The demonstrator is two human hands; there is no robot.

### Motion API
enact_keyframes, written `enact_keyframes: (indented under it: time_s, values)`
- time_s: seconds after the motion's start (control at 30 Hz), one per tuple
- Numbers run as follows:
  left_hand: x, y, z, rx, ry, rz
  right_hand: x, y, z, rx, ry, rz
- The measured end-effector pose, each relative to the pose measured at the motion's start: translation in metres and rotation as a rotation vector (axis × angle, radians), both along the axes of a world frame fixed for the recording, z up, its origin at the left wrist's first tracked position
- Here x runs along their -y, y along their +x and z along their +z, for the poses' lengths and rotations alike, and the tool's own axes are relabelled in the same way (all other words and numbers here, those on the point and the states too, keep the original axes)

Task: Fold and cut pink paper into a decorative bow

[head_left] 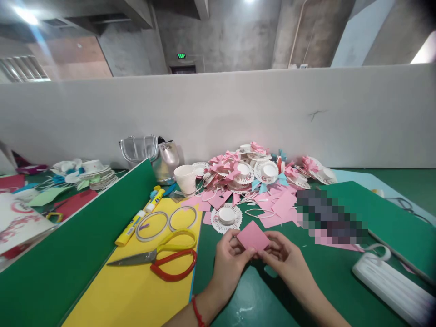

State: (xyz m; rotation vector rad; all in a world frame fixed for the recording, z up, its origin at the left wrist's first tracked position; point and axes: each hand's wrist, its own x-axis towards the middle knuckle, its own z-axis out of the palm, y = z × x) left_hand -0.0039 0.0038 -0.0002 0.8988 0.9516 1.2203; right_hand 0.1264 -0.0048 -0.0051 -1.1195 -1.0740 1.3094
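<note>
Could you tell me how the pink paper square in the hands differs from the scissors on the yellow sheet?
The pink paper square is held up by both hands; the scissors lie untouched on the yellow sheet. The square is flat, plain pink; the scissors have yellow and red handles and metal blades.

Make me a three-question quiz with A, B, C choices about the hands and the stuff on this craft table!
1. Where do the scissors lie?
A. on the yellow sheet
B. in the white cup
C. on the silver bag

2. What colour is the paper square?
A. blue
B. pink
C. yellow

3. How is the paper square held?
A. by both hands
B. by one hand
C. by none

Answers: 1 A, yellow paper shows under them. 2 B, it is pink. 3 A, left hand and right hand both pinch it.
</note>
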Motion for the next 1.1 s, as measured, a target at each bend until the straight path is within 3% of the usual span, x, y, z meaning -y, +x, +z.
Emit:
enact_keyframes:
  time_s: [0.47, 0.6, 0.7, 0.83, 1.1]
  values:
    - [0.001, -0.002, 0.002, -0.106, 0.038, -0.14, 0.009, -0.007, 0.002, -0.045, 0.056, 0.07]
    - [0.001, -0.002, -0.002, -0.088, 0.025, -0.11, 0.01, -0.007, 0.001, -0.035, 0.085, -0.05]
    - [0.0, -0.002, -0.005, -0.076, 0.008, -0.085, 0.012, -0.006, -0.002, 0.117, 0.143, -0.159]
    - [-0.001, -0.003, -0.007, -0.113, 0.033, -0.1, 0.012, -0.002, -0.004, 0.385, 0.202, -0.065]
    - [0.0, -0.002, -0.003, -0.172, 0.038, -0.115, 0.011, 0.002, 0.001, 0.442, 0.238, -0.042]
